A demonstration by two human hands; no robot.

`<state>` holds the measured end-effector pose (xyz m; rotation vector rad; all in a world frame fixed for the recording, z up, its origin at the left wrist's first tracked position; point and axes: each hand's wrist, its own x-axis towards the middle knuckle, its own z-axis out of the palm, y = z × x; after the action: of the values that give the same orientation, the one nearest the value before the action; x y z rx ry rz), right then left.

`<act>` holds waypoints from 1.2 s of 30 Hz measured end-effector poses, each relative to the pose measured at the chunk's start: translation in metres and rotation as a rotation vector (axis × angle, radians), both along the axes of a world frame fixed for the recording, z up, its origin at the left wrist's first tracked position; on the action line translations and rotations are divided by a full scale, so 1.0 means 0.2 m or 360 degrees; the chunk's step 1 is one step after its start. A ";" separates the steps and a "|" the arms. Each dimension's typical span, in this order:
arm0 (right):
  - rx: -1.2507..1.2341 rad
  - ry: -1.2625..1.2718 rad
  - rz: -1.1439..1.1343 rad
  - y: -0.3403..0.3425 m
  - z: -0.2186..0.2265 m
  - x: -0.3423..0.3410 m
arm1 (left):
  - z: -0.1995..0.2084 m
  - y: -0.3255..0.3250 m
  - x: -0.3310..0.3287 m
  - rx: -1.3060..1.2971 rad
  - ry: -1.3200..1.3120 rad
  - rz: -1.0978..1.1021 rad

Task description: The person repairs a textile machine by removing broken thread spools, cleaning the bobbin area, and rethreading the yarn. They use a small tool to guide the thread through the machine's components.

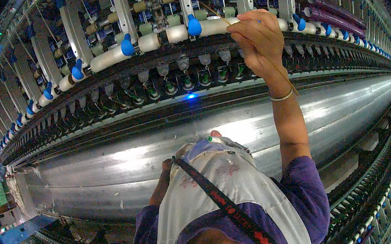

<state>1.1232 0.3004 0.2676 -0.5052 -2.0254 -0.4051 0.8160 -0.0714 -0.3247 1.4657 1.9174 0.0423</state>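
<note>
My right hand (259,37) is raised at the white rollers, its fingers closed in a pinch on a thin yellowish-brown stick (218,15). The stick's far end slants up and left toward the roller parts, and its other end runs back past my wrist. Just beside the hand is a long white roller (214,27) with a blue knob (194,25) near its left end. My left hand (167,165) is low at my waist, against the side of the white apron (218,173). The apron and a dark strap hide most of its fingers.
A long spinning frame (153,90) with a row of dark spindles curves across the view under the rollers. Grey arms (119,8) and purple tubes (335,17) stand above. A shiny metal floor (117,161) lies below, and another machine row (372,192) runs along the right.
</note>
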 end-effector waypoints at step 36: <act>-0.1239 -0.0808 0.0274 0.10 0.71 -0.37 | 0.01 -0.02 -0.06 -0.0021 -0.0017 -0.0082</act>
<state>1.0500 0.3202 0.4088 -0.7333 -2.6769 0.4366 0.8048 -0.0757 -0.3232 1.5026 1.8671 0.0142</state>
